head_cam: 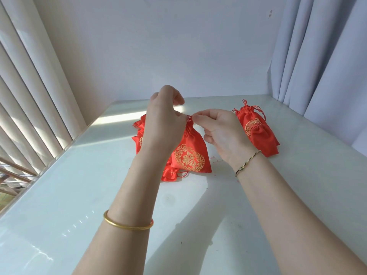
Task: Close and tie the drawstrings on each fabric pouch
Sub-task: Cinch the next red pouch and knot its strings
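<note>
View from the head camera, as I watch it remotely. The white table (pixel 79 195) fills the lower two-thirds of the frame, with vertical blinds (pixel 29 86) at the left edge and a pale curtain (pixel 317 56) at the upper right.

Left of centre, a loose heap of red pouches (pixel 139 128) lies on the table, partly hidden by the left wrist. I judge these to be the ones waiting, kept within easy reach. At centre right a smaller stack of pouches (pixel 256 132) has gathered necks and cords bunched on top, apparently finished and set apart so the two lots do not mix.

The working pouch (pixel 190 153) hangs at centre, its neck cinched and raised off the table so the body drops clear of the cords.

The left hand (pixel 164 120) pinches the drawstring (pixel 190 117) from above. The right hand (pixel 220 132) pinches it from the side, its other fingers loosely curled. The opposed grips suit drawing a knot tight, though fingertips cover the cord and I cannot tell whether a knot has formed.
</note>
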The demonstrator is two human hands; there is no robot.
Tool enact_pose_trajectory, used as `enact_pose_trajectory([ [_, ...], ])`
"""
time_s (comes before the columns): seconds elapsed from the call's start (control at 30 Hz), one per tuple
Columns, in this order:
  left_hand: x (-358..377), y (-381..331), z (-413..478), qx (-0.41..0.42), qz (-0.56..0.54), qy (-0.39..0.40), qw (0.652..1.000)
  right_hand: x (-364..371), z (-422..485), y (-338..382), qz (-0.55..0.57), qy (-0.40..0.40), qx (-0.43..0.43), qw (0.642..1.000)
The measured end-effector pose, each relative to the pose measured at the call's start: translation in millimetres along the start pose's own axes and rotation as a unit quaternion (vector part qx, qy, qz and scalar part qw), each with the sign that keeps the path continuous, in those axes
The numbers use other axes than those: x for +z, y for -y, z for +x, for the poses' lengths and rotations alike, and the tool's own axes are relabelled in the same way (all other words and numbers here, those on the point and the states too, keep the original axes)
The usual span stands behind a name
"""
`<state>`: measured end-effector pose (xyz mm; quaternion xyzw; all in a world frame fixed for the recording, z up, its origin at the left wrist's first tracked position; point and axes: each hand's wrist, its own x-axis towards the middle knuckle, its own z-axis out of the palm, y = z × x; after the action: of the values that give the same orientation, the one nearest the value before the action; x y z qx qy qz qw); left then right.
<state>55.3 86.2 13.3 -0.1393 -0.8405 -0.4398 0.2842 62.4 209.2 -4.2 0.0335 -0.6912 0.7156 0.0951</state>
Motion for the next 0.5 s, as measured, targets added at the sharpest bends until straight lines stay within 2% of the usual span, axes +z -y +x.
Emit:
enact_pose_trajectory([
  [0.13,4.7,3.8,1.5,0.024,0.004,0.014,1.0,-0.8,4.6,-2.5,0.135,0.03,0.085,0.987],
  [0.33,6.8,7.0,3.0,0.021,0.02,0.051,0.998,-0.8,5.4,-5.5,0.192,0.029,0.141,0.971],
  [0.5,4.8,8.8,4.4,0.021,0.028,0.061,0.998,-1.9,7.4,-6.0,0.218,0.02,0.15,0.964],
])
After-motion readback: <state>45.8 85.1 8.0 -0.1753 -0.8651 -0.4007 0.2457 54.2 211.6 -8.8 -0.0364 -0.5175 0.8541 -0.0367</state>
